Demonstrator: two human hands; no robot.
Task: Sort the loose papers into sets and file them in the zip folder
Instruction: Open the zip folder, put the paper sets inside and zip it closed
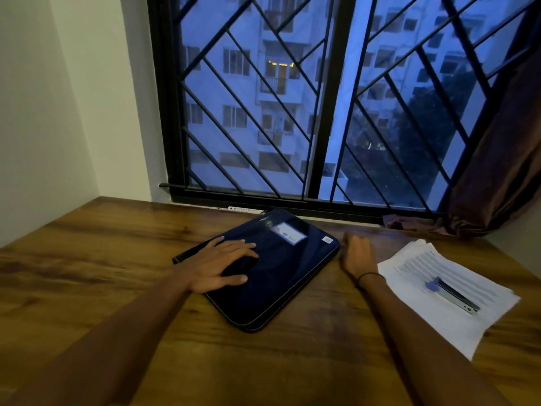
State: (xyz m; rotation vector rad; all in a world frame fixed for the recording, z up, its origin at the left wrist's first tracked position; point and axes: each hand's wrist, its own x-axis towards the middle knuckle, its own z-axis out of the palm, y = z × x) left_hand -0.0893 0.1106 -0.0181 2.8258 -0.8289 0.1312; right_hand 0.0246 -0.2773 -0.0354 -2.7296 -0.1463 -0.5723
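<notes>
The zip folder (272, 271) is pinned flat under the spread left hand (219, 263); the right hand (358, 254) is at its corner, grip unclear. The loose papers (445, 291), weighted by a stapler (452, 294), lie beside it on the table (87, 273), judged unsorted and unfiled.

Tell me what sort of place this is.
Likely a room in a high-rise flat: a wooden desk against a barred window facing an apartment block, a curtain at its right. The zip folder and papers suggest home paperwork.
</notes>
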